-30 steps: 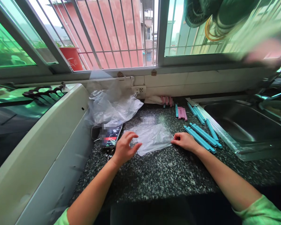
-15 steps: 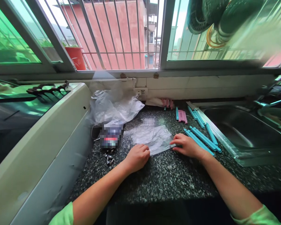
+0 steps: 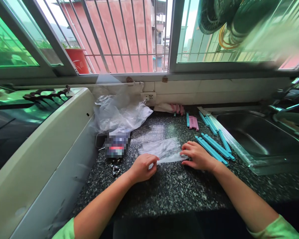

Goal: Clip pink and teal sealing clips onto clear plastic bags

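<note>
A clear plastic bag (image 3: 164, 147) lies wrinkled on the dark speckled counter between my hands. My left hand (image 3: 144, 167) pinches its near left edge between thumb and fingers, with that edge slightly raised. At the bag's right end, my right hand (image 3: 198, 156) has its fingers curled and thumb bent around the side of the film. Just right of this hand lie long blue plastic clips (image 3: 218, 146), several of them side by side. Farther back, shorter pink clips (image 3: 193, 122) sit beside a blue one.
Crumpled clear plastic bags (image 3: 122, 114) are heaped at the back left, by a blurred-out dark packet (image 3: 117, 144) and small shiny metal pieces (image 3: 116, 168). A stove (image 3: 64, 132) borders the left side. A steel sink (image 3: 259, 132) is on the right, below a barred window.
The bag's near edge is lifted and folded slightly away from me. My left fingers have shifted a little left and now pinch it; my right hand stays at its right end.
</note>
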Available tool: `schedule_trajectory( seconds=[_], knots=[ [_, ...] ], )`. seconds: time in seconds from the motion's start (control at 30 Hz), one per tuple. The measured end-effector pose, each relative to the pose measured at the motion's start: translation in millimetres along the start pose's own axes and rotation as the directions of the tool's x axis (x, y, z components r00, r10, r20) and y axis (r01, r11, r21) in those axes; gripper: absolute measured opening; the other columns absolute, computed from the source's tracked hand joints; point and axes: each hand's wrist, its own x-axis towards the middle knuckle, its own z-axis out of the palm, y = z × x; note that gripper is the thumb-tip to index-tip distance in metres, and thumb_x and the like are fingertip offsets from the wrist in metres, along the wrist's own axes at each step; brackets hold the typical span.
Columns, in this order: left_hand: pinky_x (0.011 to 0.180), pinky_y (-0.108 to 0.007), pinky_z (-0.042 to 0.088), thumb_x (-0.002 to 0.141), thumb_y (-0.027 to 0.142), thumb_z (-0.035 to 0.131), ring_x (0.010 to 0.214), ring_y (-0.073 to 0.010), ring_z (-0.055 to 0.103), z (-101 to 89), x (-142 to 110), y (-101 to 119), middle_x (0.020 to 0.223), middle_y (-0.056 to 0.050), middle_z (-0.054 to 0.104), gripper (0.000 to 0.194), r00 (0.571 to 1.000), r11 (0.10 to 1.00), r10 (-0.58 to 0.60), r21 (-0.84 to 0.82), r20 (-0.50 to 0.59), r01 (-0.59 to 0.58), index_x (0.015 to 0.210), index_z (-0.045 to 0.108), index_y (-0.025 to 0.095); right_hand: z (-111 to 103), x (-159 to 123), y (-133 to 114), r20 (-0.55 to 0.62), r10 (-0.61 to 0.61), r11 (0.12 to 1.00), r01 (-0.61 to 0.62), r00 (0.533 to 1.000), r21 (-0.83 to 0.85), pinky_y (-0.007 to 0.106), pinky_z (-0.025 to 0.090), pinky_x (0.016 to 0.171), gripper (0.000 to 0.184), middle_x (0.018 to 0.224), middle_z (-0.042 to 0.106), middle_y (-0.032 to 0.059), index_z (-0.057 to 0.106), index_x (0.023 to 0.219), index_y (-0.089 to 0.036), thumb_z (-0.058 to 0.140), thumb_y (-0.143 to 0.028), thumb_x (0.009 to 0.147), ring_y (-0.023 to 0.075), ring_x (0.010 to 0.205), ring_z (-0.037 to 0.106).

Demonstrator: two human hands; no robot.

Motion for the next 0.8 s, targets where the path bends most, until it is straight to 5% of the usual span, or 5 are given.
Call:
schedule_trajectory(
  seconds=[0.1,0.3,0.43,0.57,0.8],
  knots=[
    [0.073,-0.029,0.047,0.076,0.016,0.043,0.079,-0.0174,0.064,-4.9,-1.0,-0.2,0.084,-0.006,0.069,0.018,0.996,0.991,-0.083,-0.106,0.022,0.085,0.083,0.059,0.018,2.3,-0.4,4.4,-0.030,0.011,0.998,-0.009,0.999,0.055,0.036,0.039,0.081,0.042,0.099,0.058,0.0091,0.061,0.110,-0.022,0.066,-0.034,0.070,0.0219,0.090,0.048],
    [0.060,-0.025,0.042,0.080,0.030,0.041,0.063,-0.0141,0.056,-7.3,4.0,-6.9,0.066,-0.003,0.062,0.021,0.949,0.877,-0.309,-0.366,0.062,0.310,0.070,0.053,0.016,19.5,3.8,17.0,-0.091,0.063,0.959,-0.035,0.994,0.281,0.031,0.041,0.073,0.020,0.082,0.059,0.0075,0.066,0.072,-0.019,0.051,-0.025,0.081,0.0176,0.079,0.049],
    [0.063,-0.028,0.045,0.077,0.045,0.047,0.063,-0.0151,0.060,-1.9,7.3,-17.9,0.070,-0.003,0.065,0.029,0.843,0.574,-0.523,-0.678,0.129,0.460,0.071,0.044,0.018,28.5,9.0,21.1,-0.117,0.139,0.907,-0.079,0.983,0.413,0.031,0.041,0.073,0.025,0.078,0.060,0.0065,0.062,0.065,-0.018,0.049,-0.030,0.083,0.0170,0.078,0.050],
    [0.066,-0.032,0.048,0.071,0.058,0.051,0.068,-0.0196,0.064,-1.0,5.9,-27.9,0.074,-0.003,0.068,0.050,0.747,0.332,-0.639,-0.810,0.184,0.484,0.101,0.045,0.018,33.7,14.2,21.7,-0.111,0.237,0.885,-0.167,0.965,0.435,0.030,0.040,0.070,0.029,0.069,0.058,0.0050,0.057,0.059,-0.018,0.046,-0.029,0.083,0.0168,0.073,0.050],
    [0.080,-0.033,0.045,0.068,0.044,0.064,0.080,-0.0193,0.065,-1.4,4.4,-32.7,0.082,-0.006,0.070,0.089,0.810,0.489,-0.578,-0.754,0.095,0.438,0.138,0.018,0.014,37.6,19.8,21.0,-0.075,0.426,0.813,-0.346,0.901,0.469,0.025,0.039,0.062,0.029,0.064,0.059,0.0028,0.055,0.060,-0.018,0.043,-0.032,0.082,0.0146,0.064,0.052]
  ],
)
